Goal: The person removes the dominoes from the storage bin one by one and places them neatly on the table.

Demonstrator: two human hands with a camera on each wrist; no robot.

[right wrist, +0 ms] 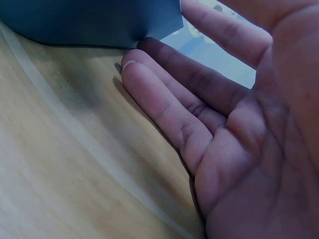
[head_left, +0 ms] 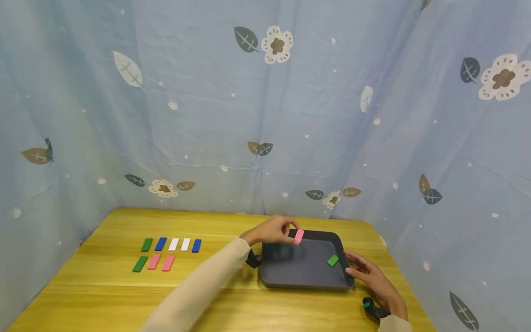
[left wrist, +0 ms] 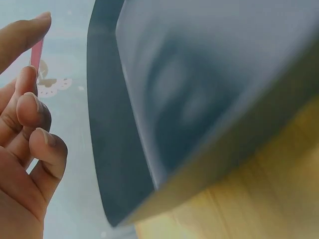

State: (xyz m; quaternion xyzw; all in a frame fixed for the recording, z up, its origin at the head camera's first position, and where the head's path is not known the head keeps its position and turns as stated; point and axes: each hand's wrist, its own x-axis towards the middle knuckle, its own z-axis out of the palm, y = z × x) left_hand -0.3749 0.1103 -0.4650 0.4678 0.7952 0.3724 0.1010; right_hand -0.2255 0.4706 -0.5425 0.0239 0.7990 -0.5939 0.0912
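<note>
My left hand (head_left: 270,230) pinches a small pink rectangular tile (head_left: 299,236) between thumb and index finger, above the far-left part of a dark grey tray (head_left: 286,272). In the left wrist view the tile (left wrist: 36,54) appears edge-on, and that hand's other fingers are loosely curled. Inside the tray, toward its right side, lies a green tile (head_left: 333,260). At the tray's right edge my right hand (head_left: 377,281) holds the rim, its thumb over the top and fingers along the outside. Its lower fingers (right wrist: 159,99) stretch out close to the tabletop.
Left on the wooden table (head_left: 103,295), the back row has a green tile (head_left: 147,245), two blue tiles and two white tiles (head_left: 173,244). The nearer row holds a green tile (head_left: 140,264) and two pink tiles (head_left: 168,263). A patterned curtain (head_left: 207,115) surrounds the table.
</note>
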